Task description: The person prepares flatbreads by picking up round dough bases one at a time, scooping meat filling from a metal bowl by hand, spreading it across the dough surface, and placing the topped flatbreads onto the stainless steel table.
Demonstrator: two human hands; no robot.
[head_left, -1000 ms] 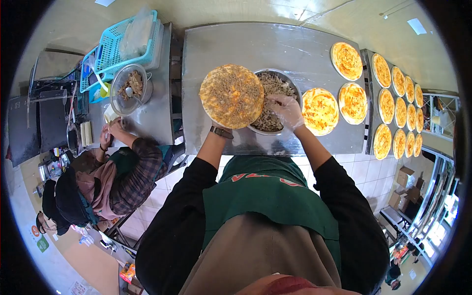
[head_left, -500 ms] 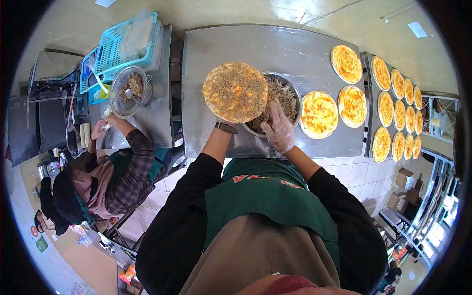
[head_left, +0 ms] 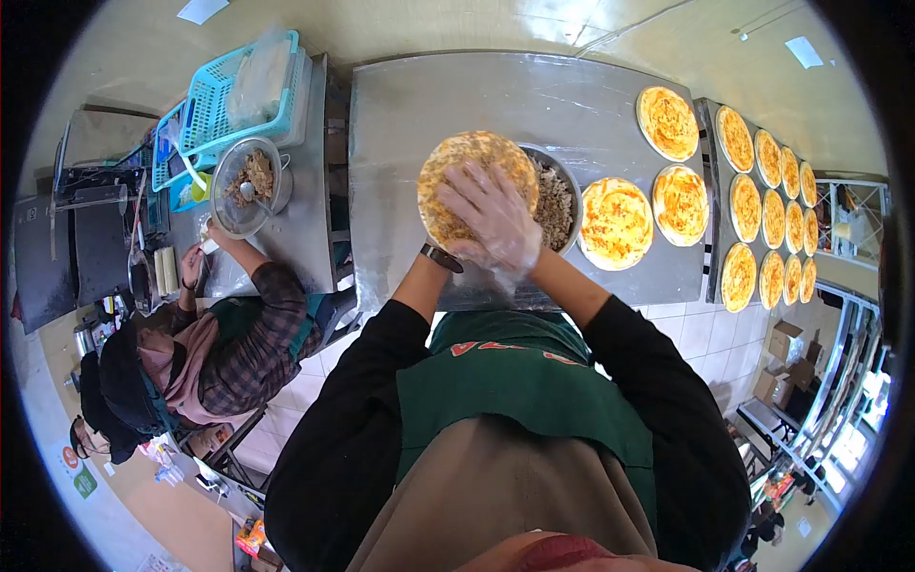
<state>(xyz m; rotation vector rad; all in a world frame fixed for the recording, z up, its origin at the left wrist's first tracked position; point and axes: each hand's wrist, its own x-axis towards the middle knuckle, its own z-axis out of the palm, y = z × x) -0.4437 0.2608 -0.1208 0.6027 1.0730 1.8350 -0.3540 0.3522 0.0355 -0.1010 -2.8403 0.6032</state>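
Note:
My left hand [head_left: 461,252] holds a round pizza [head_left: 459,151] from beneath at its near edge; most of its fingers are hidden under the base. Brown crumbly topping covers the pizza. Over it lies my right hand [head_left: 496,214] in a clear plastic glove, palm down with the fingers stretched out. The pizza hangs partly over a metal bowl [head_left: 578,212] of crumbly brown, meat-like filling [head_left: 555,200]. To the right of the bowl, a pizza base [head_left: 616,224] with orange-red sauce lies on the metal table [head_left: 400,105].
Two more sauced bases [head_left: 681,203] lie on the table's right side. Several others [head_left: 746,209] stand on a second table [head_left: 724,172] at right. On the left a co-worker [head_left: 253,353] works beside a clear bowl [head_left: 250,186] and turquoise baskets [head_left: 210,105].
My right hand has moved from the filling in the bowl onto the top of the pizza. The pizza has shifted slightly right and covers more of the bowl.

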